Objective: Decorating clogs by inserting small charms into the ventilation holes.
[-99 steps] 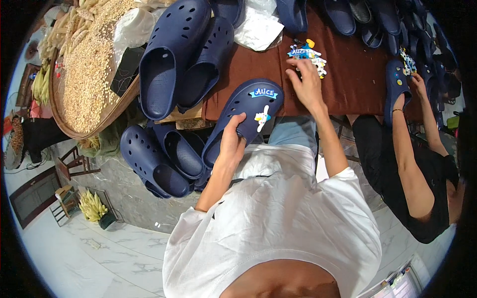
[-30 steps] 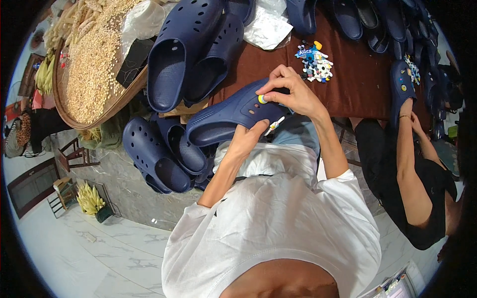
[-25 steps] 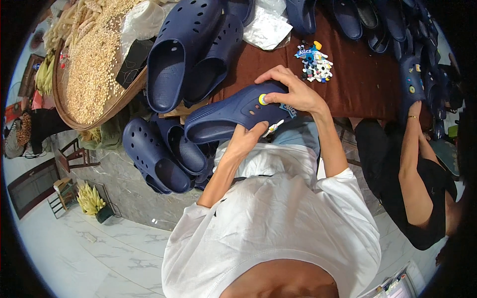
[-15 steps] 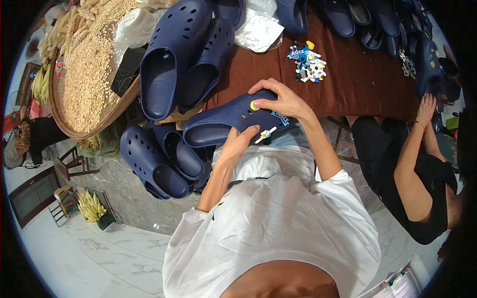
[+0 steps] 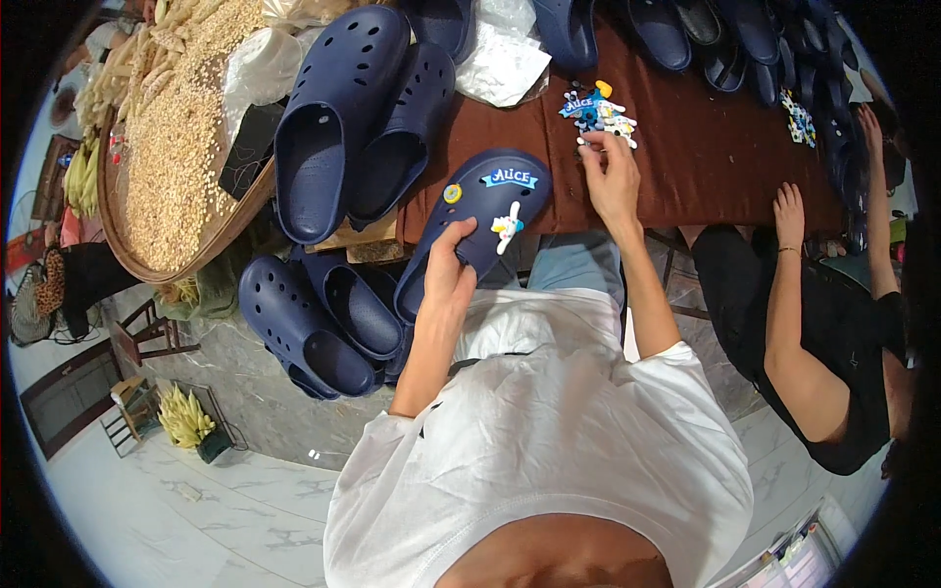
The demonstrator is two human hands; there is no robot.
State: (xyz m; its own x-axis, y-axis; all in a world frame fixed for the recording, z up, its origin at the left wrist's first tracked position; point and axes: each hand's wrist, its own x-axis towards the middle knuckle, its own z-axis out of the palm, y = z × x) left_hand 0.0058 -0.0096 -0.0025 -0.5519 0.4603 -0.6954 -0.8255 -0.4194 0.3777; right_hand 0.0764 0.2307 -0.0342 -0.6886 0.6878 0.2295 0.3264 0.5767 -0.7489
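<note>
A navy clog (image 5: pixel 518 178) is gripped in my left hand (image 5: pixel 449 274), its toe turned up and away from me and its heel lower down. Three charms sit on its upper: a yellow round one (image 5: pixel 452 193), a blue banner (image 5: pixel 510 177) and a white figure charm (image 5: pixel 507 227). My right hand (image 5: pixel 614 186) reaches over the brown cloth to a pile of shoe charms (image 5: pixel 600 110), with thumb and fingertips pinched on a small charm at its near edge. What exactly that charm looks like is mostly hidden by the fingers.
Another pair of navy clogs (image 5: pixel 338 108) stands left, beside a round basket of pale kernels (image 5: pixel 176 186). More clogs (image 5: pixel 309 323) hang below the table edge. A white plastic bag (image 5: pixel 502 59) lies behind. At right, a co-worker's hand (image 5: pixel 788 211) rests near a second charm pile (image 5: pixel 798 120).
My right hand has left the clog and moved up to the charm pile. The clog has been turned toe-up in my left hand. The co-worker's hands have moved apart.
</note>
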